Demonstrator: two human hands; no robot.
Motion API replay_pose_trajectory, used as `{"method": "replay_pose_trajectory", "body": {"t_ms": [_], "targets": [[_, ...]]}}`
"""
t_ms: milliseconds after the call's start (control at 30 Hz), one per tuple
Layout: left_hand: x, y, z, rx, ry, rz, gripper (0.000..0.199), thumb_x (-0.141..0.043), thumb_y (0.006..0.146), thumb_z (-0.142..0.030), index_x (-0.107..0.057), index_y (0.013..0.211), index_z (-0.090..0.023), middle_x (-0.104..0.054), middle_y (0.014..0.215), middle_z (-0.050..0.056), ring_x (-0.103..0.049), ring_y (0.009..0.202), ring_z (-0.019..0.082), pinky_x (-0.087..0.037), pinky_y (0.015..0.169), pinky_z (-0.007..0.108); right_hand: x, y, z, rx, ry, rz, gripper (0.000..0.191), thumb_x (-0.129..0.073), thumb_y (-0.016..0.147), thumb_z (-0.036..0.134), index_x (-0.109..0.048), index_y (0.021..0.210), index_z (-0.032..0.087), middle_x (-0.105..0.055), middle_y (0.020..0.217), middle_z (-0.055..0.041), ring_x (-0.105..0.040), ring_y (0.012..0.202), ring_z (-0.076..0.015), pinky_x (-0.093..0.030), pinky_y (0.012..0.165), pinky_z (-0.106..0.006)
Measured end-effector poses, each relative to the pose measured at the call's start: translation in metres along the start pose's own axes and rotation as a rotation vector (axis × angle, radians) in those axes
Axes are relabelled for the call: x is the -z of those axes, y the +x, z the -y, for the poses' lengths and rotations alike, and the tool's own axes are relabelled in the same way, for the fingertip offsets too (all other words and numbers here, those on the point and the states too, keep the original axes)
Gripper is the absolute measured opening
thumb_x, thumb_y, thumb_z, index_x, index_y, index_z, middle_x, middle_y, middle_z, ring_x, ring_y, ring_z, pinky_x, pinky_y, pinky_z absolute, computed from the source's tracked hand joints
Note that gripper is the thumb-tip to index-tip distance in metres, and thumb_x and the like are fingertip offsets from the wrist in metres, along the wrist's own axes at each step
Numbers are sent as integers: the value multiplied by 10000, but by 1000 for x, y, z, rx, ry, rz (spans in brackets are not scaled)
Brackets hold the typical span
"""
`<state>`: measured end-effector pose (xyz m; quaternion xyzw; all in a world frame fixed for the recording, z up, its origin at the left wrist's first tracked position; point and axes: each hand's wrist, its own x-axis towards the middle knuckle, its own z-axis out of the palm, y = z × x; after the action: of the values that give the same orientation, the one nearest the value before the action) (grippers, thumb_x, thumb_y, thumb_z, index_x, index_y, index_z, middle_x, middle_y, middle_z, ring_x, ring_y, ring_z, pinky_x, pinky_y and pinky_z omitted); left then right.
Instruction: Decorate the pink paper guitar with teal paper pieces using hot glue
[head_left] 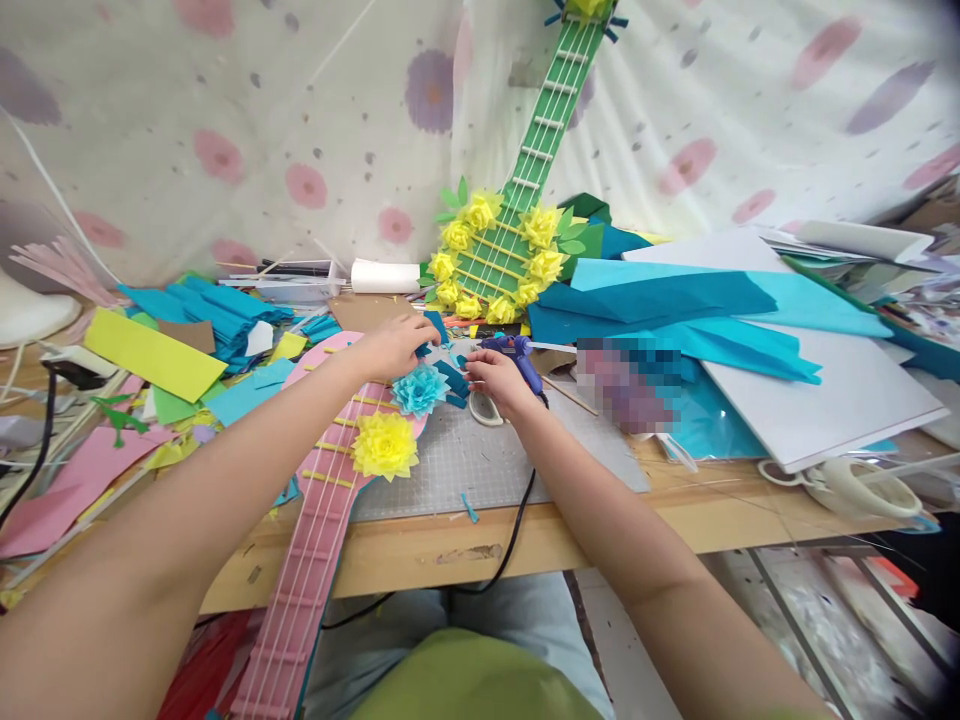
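A pink craft guitar [300, 570] with white strings lies slanted across the table's front edge. A yellow paper flower [385, 446] and a light blue paper flower [420, 389] sit on its body. My left hand [401, 345] reaches over the body, its fingers curled on a dark blue paper piece [433, 328]. Just right of the light blue flower, my right hand [496, 380] has its fingertips pinched together; what they hold is too small to make out. Another dark blue paper piece [453, 384] lies between flower and right hand. Behind the right hand is a purple glue gun [517, 350].
A green craft guitar [534, 150] with yellow flowers leans on the curtain. Blue paper sheets [652, 300] and white boards [817, 390] pile up at right; paper scraps [154, 355] cover the left. Scissors [486, 408] rest on the cutting mat [480, 465]. A black cord [517, 540] hangs over the edge.
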<state>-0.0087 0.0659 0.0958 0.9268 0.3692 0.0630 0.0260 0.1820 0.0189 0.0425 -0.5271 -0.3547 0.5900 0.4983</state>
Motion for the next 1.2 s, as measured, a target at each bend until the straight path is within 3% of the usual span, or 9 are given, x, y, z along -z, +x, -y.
{"method": "replay_pose_trajectory", "body": {"t_ms": [267, 533, 700, 833, 1067, 1200], "targets": [[0, 2, -1, -4, 72, 109, 383, -479, 788, -259, -659, 1126, -248, -489, 1331, 94, -405, 1255, 287, -293, 1059, 447, 4, 1, -3, -106, 155, 12, 124, -627, 643, 71, -557, 682, 167, -574, 565, 27, -540, 516, -75, -436, 475, -184], [0, 24, 7, 25, 67, 268, 342, -554, 682, -244, -711, 984, -280, -588, 1172, 58, -482, 1143, 250, -328, 1022, 373, 5, 1, -8, -140, 214, 20, 147, -601, 693, 41, -540, 723, 172, -577, 558, 34, -540, 499, -64, -446, 477, -169], [7, 29, 7, 9, 51, 236, 261, -563, 619, -197, -694, 843, -224, -638, 970, 50, -573, 906, 206, -420, 829, 283, 7, 2, -9, -129, 212, 31, 163, -634, 681, 61, -531, 732, 177, -575, 563, 37, -542, 506, -68, -449, 475, -173], [9, 27, 13, 41, 21, 209, 234, -526, 636, -194, -670, 820, -211, -664, 855, 32, -578, 785, 180, -418, 699, 254, 8, 2, -9, -135, 194, 35, 173, -643, 671, 67, -522, 723, 178, -571, 565, 37, -537, 501, -66, -447, 480, -174], [12, 26, 23, -24, -6, 192, 323, -451, 654, -151, -711, 828, -233, -679, 887, 20, -584, 853, 172, -405, 799, 252, -1, 3, -6, -89, 150, 24, 247, -643, 628, 96, -447, 729, 206, -569, 588, 52, -542, 519, -79, -420, 467, -180], [14, 23, 21, -50, 5, 202, 316, -421, 665, -129, -717, 731, -220, -672, 911, 26, -575, 892, 167, -393, 844, 248, -12, 1, 1, -39, 61, 30, 208, -622, 601, 123, -452, 690, 204, -550, 591, 67, -537, 527, -74, -376, 452, -171]]}}
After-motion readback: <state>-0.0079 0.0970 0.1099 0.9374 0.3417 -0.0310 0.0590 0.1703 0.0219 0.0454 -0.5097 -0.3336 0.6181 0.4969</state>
